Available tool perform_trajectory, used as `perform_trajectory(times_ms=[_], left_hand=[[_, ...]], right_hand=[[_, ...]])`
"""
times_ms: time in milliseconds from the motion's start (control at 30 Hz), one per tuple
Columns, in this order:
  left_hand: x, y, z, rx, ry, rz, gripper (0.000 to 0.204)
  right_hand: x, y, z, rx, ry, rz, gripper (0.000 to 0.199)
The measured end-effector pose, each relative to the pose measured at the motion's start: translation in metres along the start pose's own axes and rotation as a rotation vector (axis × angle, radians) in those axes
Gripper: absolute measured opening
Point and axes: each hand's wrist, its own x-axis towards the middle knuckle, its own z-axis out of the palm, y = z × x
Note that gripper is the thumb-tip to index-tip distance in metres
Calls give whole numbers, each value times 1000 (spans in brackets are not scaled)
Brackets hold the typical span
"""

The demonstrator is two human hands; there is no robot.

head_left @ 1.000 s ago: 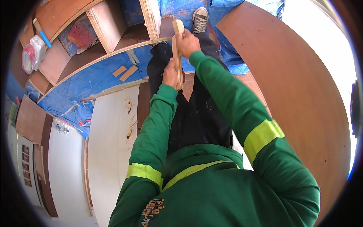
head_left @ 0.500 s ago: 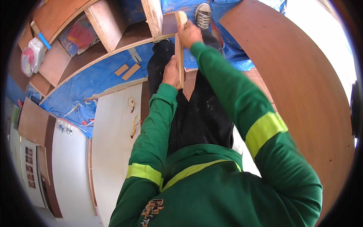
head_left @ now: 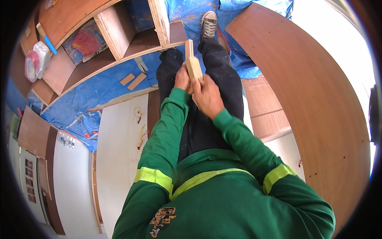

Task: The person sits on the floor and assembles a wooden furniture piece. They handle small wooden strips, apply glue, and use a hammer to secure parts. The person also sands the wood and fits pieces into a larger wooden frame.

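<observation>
My left hand (head_left: pixel 182 78) is closed round a narrow wooden strip (head_left: pixel 189 48), which points away from me above my legs. A short pale wooden block (head_left: pixel 194 68) lies against the strip's upper edge, gripped in my right hand (head_left: pixel 209 97). Both hands are close together at the strip's near part. The block and my fingers cover much of that part, so its near end is hidden. Whether anything is wrapped round the block's underside cannot be seen.
An open wooden cabinet frame (head_left: pixel 116 34) runs along the far left, bearing a clear plastic container (head_left: pixel 38 60) and a blue-handled tool (head_left: pixel 49 43). Two small wood offcuts (head_left: pixel 137 81) lie on blue sheeting (head_left: pixel 85 92). A large brown panel (head_left: pixel 302 79) stretches along the right.
My right hand has drawn the pale block toward me, from the strip's far end to its near part. My left hand still holds the strip.
</observation>
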Motion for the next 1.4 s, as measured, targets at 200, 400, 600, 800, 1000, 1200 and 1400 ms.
perform_trajectory(times_ms=[200,400,600,800,1000,1200,1400], left_hand=[[-9,17,2,-142,53,-136,45],[-6,19,-9,-153,-30,-334,43],[1,-4,-14,-226,-5,-185,42],[-12,25,-9,-88,-21,-315,44],[-4,13,-4,-161,28,-175,46],[-9,11,-17,-89,-5,-272,44],[-7,1,-10,-149,40,-257,48]], right_hand=[[93,26,39,-40,68,2,43],[197,30,58,-165,108,22,47],[-16,-10,7,114,-40,-9,36],[226,31,57,-178,209,30,50],[51,31,37,16,77,-89,33],[122,38,52,-55,88,29,40],[182,30,60,-118,122,66,53]])
